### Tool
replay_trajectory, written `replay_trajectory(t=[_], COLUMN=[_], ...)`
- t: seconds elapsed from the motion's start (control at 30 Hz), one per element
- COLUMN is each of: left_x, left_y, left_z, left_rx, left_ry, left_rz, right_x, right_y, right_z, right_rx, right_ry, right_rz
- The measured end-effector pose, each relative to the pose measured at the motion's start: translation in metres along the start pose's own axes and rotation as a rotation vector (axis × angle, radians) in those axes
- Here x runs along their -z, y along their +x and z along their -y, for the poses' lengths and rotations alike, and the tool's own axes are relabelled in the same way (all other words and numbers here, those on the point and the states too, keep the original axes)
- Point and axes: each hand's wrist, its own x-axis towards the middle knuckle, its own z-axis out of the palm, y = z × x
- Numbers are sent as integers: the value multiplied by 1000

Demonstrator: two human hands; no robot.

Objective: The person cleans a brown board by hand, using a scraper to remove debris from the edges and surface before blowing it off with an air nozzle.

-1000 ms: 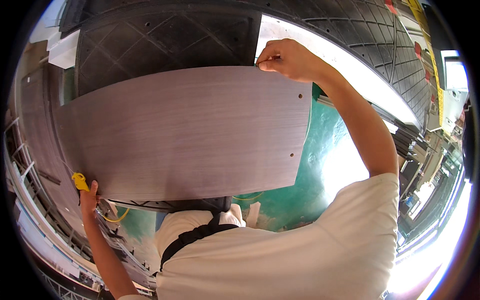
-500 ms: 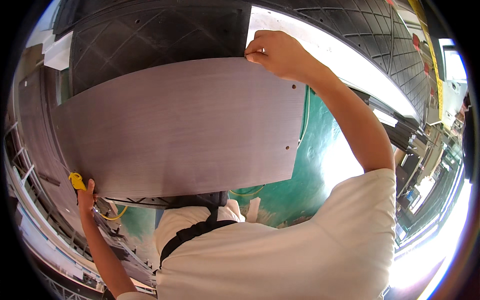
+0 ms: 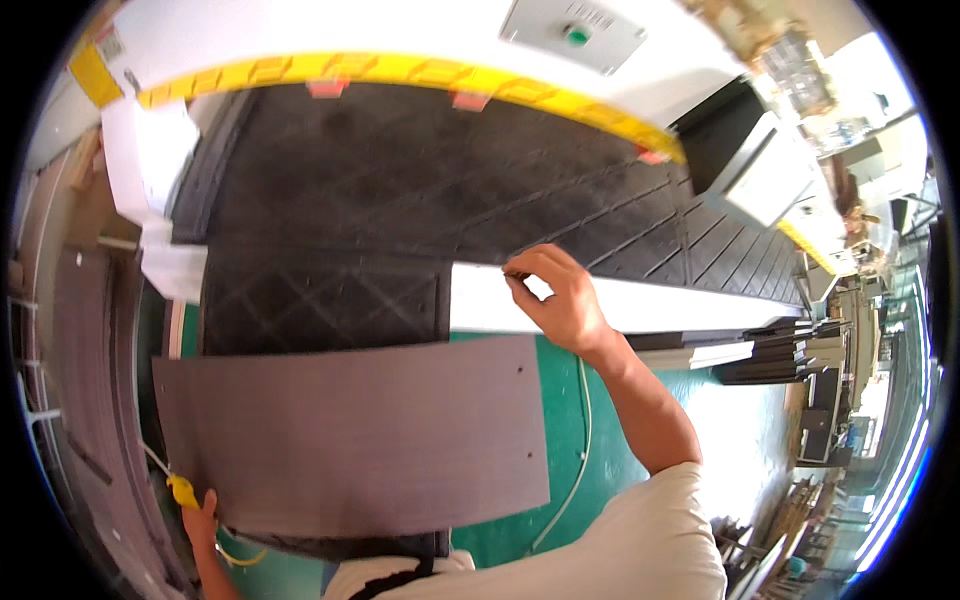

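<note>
A large grey-brown wood panel [image 3: 350, 440] with small drilled holes near its right edge lies across the middle, over the green floor and the front of a black machine bed. My left hand [image 3: 205, 520] grips the panel's lower left corner, beside a yellow tool [image 3: 182, 490] with a yellow cord. My right hand [image 3: 560, 300] is raised above the panel's upper right corner and off it. Its fingertips are pinched together at the white rail [image 3: 680, 305] of the bed, and nothing clear shows between them.
The black ribbed mat [image 3: 400, 190] of the machine bed fills the upper middle, under a white and yellow beam [image 3: 380, 65] with a green button. A white hose [image 3: 580, 440] runs over the green floor. Dark boards [image 3: 780, 350] are stacked at right, more panels [image 3: 80, 400] at left.
My right hand has let go of the panel's top right corner and risen to the white rail. The panel now sits lower in view, and the view has tipped up toward the machine.
</note>
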Motion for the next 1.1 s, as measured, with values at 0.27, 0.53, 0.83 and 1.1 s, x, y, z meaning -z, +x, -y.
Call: replay_trajectory(t=[0.27,0.53,0.83,1.1], left_x=[42,66,35,72], left_y=[-20,-128,-153,-60], left_z=[-5,-63,-198,-135], left_rx=[117,167,-6,-154], left_ry=[-236,105,-587,-432], left_rz=[-203,303,968,924], right_x=[181,170,-259,-344], right_y=[170,234,-114,-131], right_z=[26,17,235,346], right_rx=[488,336,14,-561], right_ry=[-612,-912,853,609], right_rz=[-1043,-891,810,676])
